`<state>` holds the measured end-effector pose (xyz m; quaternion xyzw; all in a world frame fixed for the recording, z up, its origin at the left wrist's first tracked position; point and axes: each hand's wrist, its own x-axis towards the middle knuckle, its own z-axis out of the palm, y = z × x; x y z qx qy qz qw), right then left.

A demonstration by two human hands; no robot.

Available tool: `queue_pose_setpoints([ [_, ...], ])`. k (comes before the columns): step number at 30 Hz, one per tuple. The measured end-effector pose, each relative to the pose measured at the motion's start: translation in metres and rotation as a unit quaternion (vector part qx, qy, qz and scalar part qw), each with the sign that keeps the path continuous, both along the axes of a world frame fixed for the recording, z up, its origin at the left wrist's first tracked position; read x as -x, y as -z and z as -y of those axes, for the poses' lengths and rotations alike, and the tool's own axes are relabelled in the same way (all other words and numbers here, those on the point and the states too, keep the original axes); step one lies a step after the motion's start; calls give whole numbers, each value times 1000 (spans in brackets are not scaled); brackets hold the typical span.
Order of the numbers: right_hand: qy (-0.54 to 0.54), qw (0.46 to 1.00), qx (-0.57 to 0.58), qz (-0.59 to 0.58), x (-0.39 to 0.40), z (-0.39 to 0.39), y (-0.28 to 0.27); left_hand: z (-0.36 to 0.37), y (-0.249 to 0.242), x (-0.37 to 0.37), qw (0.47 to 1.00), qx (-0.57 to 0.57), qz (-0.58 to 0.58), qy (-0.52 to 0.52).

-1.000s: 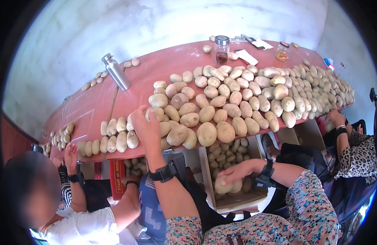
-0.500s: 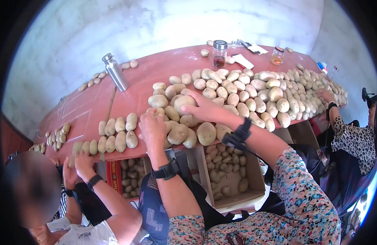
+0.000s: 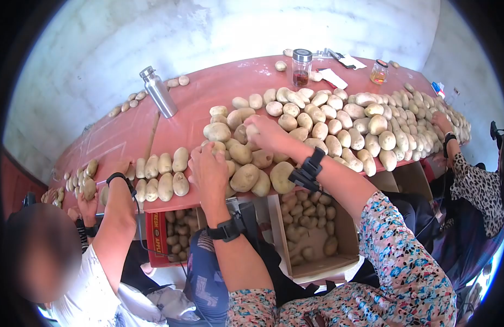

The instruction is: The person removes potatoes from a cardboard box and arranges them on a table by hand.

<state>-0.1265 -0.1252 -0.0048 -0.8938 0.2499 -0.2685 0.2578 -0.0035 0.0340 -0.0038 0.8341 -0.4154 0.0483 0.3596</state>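
A spread of pale brown potatoes (image 3: pixel 245 178) covers the red table in front of me. My right hand (image 3: pixel 268 134) reaches over the near left part of this spread, its fingers closed round a potato (image 3: pixel 253 130) that is partly hidden by them. At the left end of the spread, my left hand (image 3: pixel 209 170) has bent fingers and its back towards me. Its fingertips meet the potatoes there, but whatever lies under the palm is hidden. Left of it stand two short rows of potatoes (image 3: pixel 165 186) along the table edge.
A steel bottle (image 3: pixel 158 92), a glass jar (image 3: pixel 301 68) and a small jar (image 3: pixel 379 72) stand on the red table (image 3: pixel 197 92). Below the edge are cartons of potatoes (image 3: pixel 347 231). Co-workers' hands touch potatoes at left (image 3: pixel 88 206) and right (image 3: pixel 441 122).
My right hand has turned and tipped downward over the spread; the large potato seen in it before is now mostly out of sight. The left co-worker's hands have moved apart, one holding a potato.
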Motion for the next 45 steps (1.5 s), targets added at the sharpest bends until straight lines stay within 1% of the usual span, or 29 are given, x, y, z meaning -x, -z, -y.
queue_pose_setpoints([
  [1,0,1000,0,0,-11,9,2,0,-3,2,999,-32,-23,-11],
  [3,61,988,-118,82,-38,26,6,0,-7,7,999,-33,-20,-11],
  [4,62,988,-117,83,-44,22,-1,0,-9,9,999,-34,-17,-12],
  [6,54,991,-116,-39,-48,8,-21,2,-5,8,999,-32,-17,-8],
  [7,54,991,-116,-37,-48,10,-13,3,-4,7,999,-30,-16,-5],
  [9,9,996,15,-89,-50,20,13,1,-5,7,1000,-30,-10,-2],
  [13,0,996,6,-89,-47,26,27,1,-2,4,1000,-22,-3,-1],
  [14,0,997,25,-73,-46,26,28,1,-1,4,1000,-27,-5,2],
  [15,2,997,45,-57,-44,26,28,1,0,4,1000,8,5,11],
  [16,3,997,41,-61,-40,25,25,2,2,5,999,45,14,20],
  [18,-20,996,71,-52,-33,22,18,2,2,5,999,39,18,23],
  [19,2,994,49,-101,-32,21,13,3,2,6,999,37,27,24],
  [20,2,994,49,-100,-32,19,9,3,1,7,999,37,28,25],
  [22,21,988,42,-149,-33,18,1,4,-1,10,999,28,19,15],
  [23,21,988,43,-147,-37,19,-2,5,-2,11,999,29,21,15],
  [25,66,992,5,-104,-47,22,-4,4,-2,12,999,40,19,10],
  [26,64,993,4,-103,-51,25,-3,4,-2,11,999,40,20,9],
  [28,139,989,50,2,-57,28,-1,4,-1,10,999,37,28,12],
  [29,139,989,48,3,-59,27,-1,4,0,9,999,34,29,12],
  [31,76,990,31,-113,-64,27,-4,5,1,6,999,34,22,24],
  [32,77,990,29,-113,-65,26,-5,6,1,6,999,32,23,25],
  [34,50,987,74,-136,-66,24,-4,4,2,7,999,34,35,21],
  [36,37,986,75,-147,-64,31,-4,3,4,2,998,36,41,30],
  [38,21,984,124,-123,-54,26,-4,5,8,-2,998,36,52,30],
  [39,22,987,123,-100,-44,19,-5,6,10,-5,998,27,54,22],
  [40,24,990,117,-81,-29,3,-23,9,11,-11,997,17,72,23],
  [42,-86,993,51,-55,4,-16,-44,9,9,-15,996,-4,81,33],
  [43,-139,987,-39,-65,25,-27,-51,11,6,-17,996,-7,79,40],
  [45,-233,946,-205,-92,75,-53,-49,22,8,-25,993,83,57,68],
])
